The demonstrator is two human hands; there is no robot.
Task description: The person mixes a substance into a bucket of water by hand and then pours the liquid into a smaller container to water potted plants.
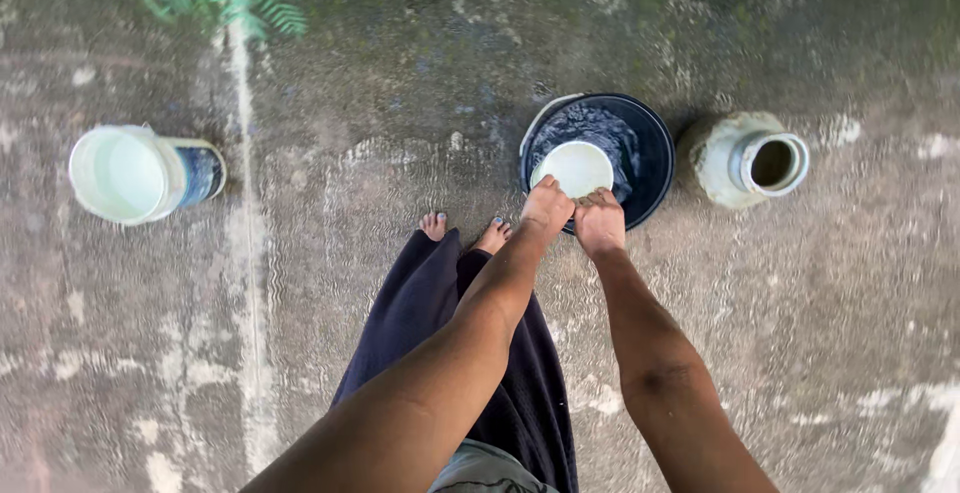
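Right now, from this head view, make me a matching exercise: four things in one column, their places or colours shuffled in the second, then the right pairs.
Things:
1. white bowl
2. dark basin
3. pale bucket
4. clay pot

Places or colours:
A. lying on its side, far off to the left
B. held by left hand and right hand
C. just right of the basin, mouth ringed white
D. round, black, holding dark water

Pairs: 1-B, 2-D, 3-A, 4-C

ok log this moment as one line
left hand: grip on white bowl rim | right hand: grip on same rim | bowl over dark basin | pale jar beside basin | white bucket far left
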